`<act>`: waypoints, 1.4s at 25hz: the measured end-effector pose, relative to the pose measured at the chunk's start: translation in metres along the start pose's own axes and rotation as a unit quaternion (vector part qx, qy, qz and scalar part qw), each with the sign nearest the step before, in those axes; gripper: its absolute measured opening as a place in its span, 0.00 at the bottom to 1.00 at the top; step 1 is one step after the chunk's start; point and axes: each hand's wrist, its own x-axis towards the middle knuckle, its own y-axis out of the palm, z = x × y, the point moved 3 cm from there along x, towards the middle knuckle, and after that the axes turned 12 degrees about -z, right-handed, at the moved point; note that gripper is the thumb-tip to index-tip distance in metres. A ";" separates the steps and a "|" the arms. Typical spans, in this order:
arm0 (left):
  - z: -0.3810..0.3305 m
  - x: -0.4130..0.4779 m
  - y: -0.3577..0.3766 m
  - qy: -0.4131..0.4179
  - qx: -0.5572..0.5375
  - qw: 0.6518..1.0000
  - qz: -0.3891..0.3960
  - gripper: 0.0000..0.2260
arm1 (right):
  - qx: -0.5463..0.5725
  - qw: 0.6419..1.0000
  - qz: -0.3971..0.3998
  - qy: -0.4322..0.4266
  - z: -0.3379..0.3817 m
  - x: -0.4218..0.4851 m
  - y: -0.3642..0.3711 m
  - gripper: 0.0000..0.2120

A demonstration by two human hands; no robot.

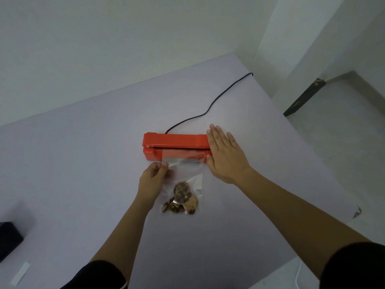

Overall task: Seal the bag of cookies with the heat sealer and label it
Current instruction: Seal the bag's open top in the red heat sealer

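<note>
**A:** How far along is this?

**B:** Early to middle, I'd say. The bag lies flat on the tabletop at the centre of the frame. Its open top is tucked into the slot of the red heat sealer just above it. The cookies are bunched at the bag's lower end, well away from the slot.

**A:** And the hands?

**B:** The left hand pinches the bag's upper left corner between thumb and fingers, just below the sealer. The right hand lies flat on the sealer's right end, its fingers straight and together, gripping nothing.

**A:** So is the seal made?

**B:** I can't tell. A dark gap shows along the slot, so the bar looks not fully pressed down. My judgement is that placing the bag is done and the pressing is the step in hand.

**A:** And the label?

**B:** Not yet on. No label shows on the bag. A white strip lies on the tabletop at the lower left of the frame, well apart from the bag; it may be the label, untouched.
</note>
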 end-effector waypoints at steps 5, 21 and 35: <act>0.007 0.000 0.002 -0.018 -0.013 1.000 0.020 0.07 | 0.014 1.000 0.009 0.008 -0.001 -0.001 0.003 0.36; -0.001 -0.002 0.004 -0.029 -0.023 0.999 0.023 0.07 | 0.041 0.999 0.000 0.022 0.001 -0.002 0.002 0.38; -0.002 -0.002 0.002 -0.032 -0.016 0.999 0.017 0.07 | 0.048 0.998 -0.015 0.024 0.001 -0.002 0.004 0.36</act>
